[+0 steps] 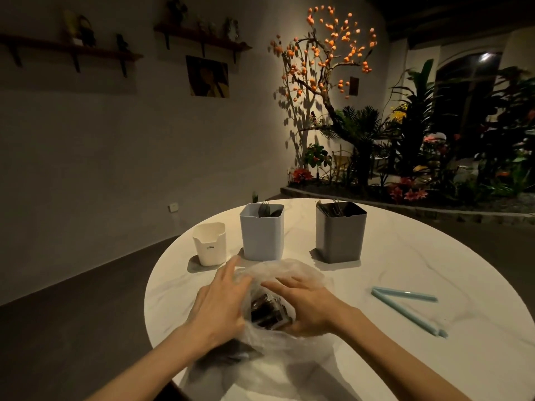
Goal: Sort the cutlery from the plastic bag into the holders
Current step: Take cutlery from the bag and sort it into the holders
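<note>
A clear plastic bag [289, 270] lies on the round white table [405, 256] in front of me, with dark cutlery [265, 312] bunched inside it. My left hand [220, 302] lies on the bag's left side with its fingers stretched forward. My right hand [304, 305] rests on the bag's right side, fingers pointing left over the cutlery. Behind the bag stand three holders: a small white one [210, 244] with nothing visible in it, a light blue-grey one [262, 235] with dark forks showing, and a dark grey one [340, 235] with dark utensils.
A light blue bag clip [405, 308] lies open on the table to the right. The table edge curves close behind the holders. A planter bed with plants [405, 157] lies beyond, and a dark floor is to the left.
</note>
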`<state>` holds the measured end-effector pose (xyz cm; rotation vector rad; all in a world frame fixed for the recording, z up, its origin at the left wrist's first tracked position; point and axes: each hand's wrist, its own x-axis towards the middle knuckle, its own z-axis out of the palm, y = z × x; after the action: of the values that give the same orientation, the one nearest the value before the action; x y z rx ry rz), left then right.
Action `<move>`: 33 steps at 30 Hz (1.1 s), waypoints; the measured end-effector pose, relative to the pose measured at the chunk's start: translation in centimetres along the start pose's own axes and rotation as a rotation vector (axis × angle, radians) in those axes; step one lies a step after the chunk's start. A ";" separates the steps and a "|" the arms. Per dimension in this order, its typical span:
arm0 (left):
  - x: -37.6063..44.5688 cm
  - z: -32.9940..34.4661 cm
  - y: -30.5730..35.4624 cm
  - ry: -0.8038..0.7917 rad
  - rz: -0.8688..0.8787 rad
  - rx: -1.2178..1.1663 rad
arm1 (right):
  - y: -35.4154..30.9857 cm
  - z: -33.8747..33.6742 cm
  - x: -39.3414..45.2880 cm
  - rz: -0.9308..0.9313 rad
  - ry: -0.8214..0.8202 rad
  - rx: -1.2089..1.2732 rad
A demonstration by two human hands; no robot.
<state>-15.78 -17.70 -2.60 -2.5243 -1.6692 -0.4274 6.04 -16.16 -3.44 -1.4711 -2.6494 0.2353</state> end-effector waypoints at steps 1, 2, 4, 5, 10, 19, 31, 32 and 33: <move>-0.1 0.1 -0.2 0.018 -0.026 -0.018 | 0.0 -0.3 0.1 -0.006 0.015 -0.077; -0.1 0.2 -0.5 0.047 -0.037 -0.042 | 0.0 -0.4 0.3 -0.013 0.040 -0.132; -0.1 0.5 -0.7 0.101 -0.042 -0.072 | -0.2 -0.7 0.9 -0.028 0.067 -0.190; 0.0 0.6 -0.6 0.132 -0.053 -0.081 | -0.3 -0.8 1.2 -0.030 0.057 -0.207; 0.8 1.9 -0.9 0.175 -0.158 -0.070 | -1.0 -1.1 3.1 -0.085 -0.021 -0.107; 1.0 0.9 -2.2 0.156 -0.015 -0.235 | -0.8 -2.7 4.0 0.126 -0.026 -0.217; 1.2 0.7 -3.3 -0.171 -0.104 -0.010 | -5.1 -1.7 7.1 -0.105 -0.265 0.001; 1.3 0.6 -3.5 -0.191 -0.115 -0.030 | -5.4 -1.7 7.3 -0.095 -0.289 -0.041; 1.3 0.6 -3.6 -0.212 -0.127 -0.058 | -5.6 -1.4 7.7 -0.092 -0.295 -0.093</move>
<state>-18.47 -14.92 -3.11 -2.5932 -1.9255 -0.2269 -2.44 -12.42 -0.93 -1.4348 -2.9893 0.3502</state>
